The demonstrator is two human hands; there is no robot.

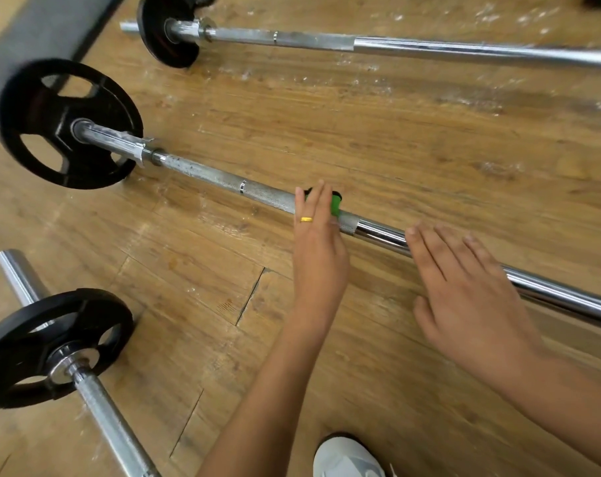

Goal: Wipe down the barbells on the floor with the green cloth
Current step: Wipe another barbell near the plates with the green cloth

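Note:
Three steel barbells lie on the wooden floor. The middle barbell (216,179) runs from a black plate (68,123) at the left down to the right edge. My left hand (318,246), with a gold ring on one finger, presses the green cloth (335,204) against this bar where the knurled part meets the smooth chrome. Its fingers are stretched over the cloth, which is mostly hidden behind them. My right hand (464,294) hovers flat and open over the chrome shaft further right, holding nothing.
A far barbell (430,46) with a black plate (165,29) lies along the top. A near barbell (109,418) with its plate (54,346) lies at the lower left. A grey mat (41,32) fills the top left corner. My white shoe (347,457) is at the bottom.

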